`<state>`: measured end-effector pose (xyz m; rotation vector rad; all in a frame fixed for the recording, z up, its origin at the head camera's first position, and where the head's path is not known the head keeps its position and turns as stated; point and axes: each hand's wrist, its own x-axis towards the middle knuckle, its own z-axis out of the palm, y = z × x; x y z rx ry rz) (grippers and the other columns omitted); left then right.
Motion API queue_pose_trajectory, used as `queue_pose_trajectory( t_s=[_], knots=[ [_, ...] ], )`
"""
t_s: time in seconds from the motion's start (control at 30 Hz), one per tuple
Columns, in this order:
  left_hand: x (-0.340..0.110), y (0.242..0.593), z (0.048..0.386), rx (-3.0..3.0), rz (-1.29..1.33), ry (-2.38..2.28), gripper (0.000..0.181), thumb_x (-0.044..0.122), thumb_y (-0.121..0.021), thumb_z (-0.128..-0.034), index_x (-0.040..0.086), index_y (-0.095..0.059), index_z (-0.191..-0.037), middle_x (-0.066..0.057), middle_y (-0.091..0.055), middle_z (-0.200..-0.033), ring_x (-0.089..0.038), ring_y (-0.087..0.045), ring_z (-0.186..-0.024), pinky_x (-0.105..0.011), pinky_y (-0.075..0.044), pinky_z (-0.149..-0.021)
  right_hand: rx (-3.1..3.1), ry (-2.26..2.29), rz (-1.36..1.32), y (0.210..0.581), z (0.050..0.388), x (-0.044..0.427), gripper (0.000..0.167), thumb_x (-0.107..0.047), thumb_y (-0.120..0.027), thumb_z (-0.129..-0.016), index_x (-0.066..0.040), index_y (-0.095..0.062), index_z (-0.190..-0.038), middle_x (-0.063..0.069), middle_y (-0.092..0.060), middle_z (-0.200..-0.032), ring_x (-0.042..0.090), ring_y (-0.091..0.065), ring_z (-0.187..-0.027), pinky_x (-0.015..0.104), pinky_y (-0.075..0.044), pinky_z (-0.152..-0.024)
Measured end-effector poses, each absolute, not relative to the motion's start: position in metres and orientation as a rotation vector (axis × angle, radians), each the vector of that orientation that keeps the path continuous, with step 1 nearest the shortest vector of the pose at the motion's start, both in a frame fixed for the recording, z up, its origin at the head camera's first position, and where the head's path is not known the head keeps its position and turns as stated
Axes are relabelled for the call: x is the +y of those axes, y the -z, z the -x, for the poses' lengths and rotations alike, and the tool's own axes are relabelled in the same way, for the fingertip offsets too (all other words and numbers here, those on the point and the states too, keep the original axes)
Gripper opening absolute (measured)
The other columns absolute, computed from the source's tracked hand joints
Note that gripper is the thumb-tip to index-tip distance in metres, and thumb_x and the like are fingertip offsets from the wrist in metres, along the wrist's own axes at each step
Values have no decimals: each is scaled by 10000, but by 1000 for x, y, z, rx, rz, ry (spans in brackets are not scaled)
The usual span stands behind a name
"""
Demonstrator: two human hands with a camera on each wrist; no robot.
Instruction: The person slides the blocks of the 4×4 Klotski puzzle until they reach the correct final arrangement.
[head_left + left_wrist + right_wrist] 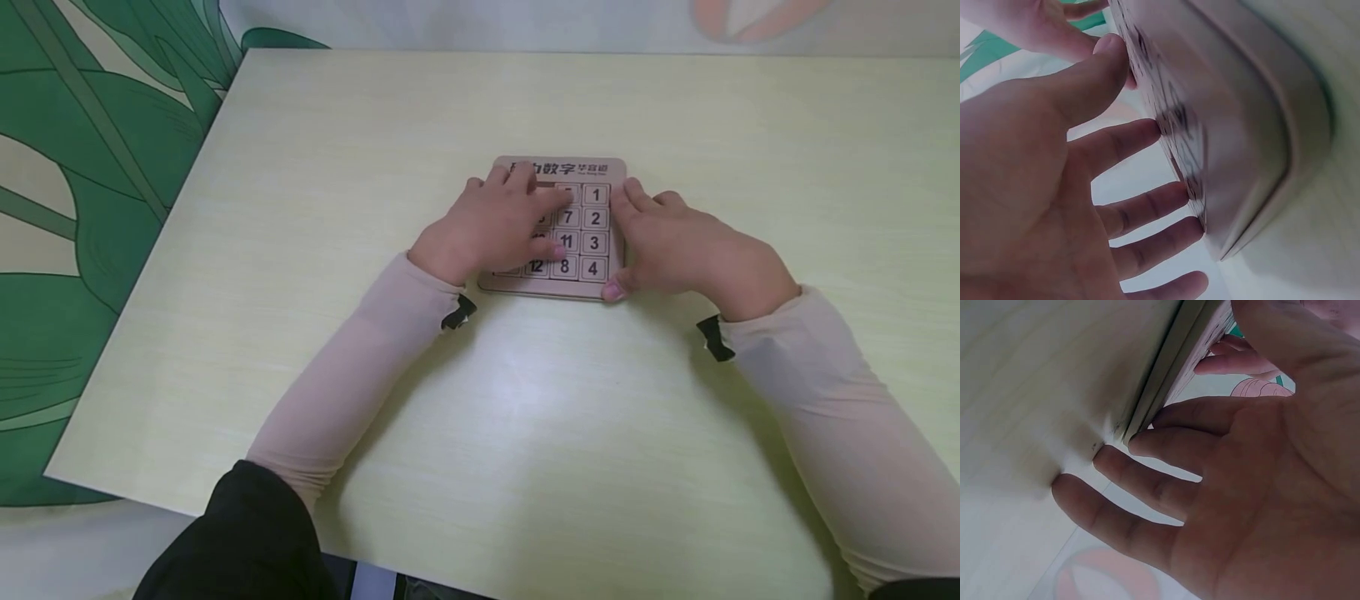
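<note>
A pinkish number sliding puzzle (551, 288) lies flat on the table, with numbered square tiles in a frame and printed characters along its far edge. Over its left part reaches my left hand (495, 221), hiding several tiles; its fingertips touch the tile face, as the left wrist view also shows. The fingers (1141, 203) of that hand are spread and fairly straight. At the puzzle's right side, my right hand (686, 250) rests its fingers against the edge, thumb at the near right corner. In the right wrist view, two straight fingers (1119, 512) reach down to the tabletop.
The pale wood-grain table (360, 167) extends around the puzzle. Its left edge borders a wall with green leaf pictures (97, 125). Behind the far edge stands a pale wall (487, 25) with a reddish printed shape.
</note>
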<state>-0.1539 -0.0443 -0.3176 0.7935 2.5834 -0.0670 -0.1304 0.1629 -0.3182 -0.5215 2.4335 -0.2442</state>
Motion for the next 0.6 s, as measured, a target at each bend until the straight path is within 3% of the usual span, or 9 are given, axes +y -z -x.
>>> queue_pose_trajectory(
  t_s=[0.17, 0.43, 0.6],
  knots=[
    [-46, 316, 155, 2567, -772, -14, 740, 601, -514, -988, 233, -323, -1600, -89, -359, -1433, -270, -331, -1281, -438, -380, -1010, 2437, 234, 518, 318, 130, 163, 1234, -480, -782, -849, 82, 54, -1561, 304, 101, -1608, 569, -73, -1434, 678, -167, -1117],
    [-48, 314, 156, 2572, -738, -115, 673, 566, -549, -987, 86, -449, -1448, -140, -294, -1512, -280, -325, -1322, -456, -368, -1081, 2434, 237, 508, 318, 131, 163, 1224, -475, -780, -855, 81, 50, -1564, 301, 105, -1609, 565, -72, -1435, 671, -158, -1123],
    [-48, 313, 157, 2580, -732, -99, 712, 552, -545, -994, 15, -441, -1450, -170, -239, -1572, -302, -306, -1381, -454, -339, -1121, 2438, 244, 507, 318, 131, 163, 1222, -468, -789, -849, 71, 39, -1569, 293, 99, -1614, 561, -71, -1438, 673, -160, -1122]
  ],
)
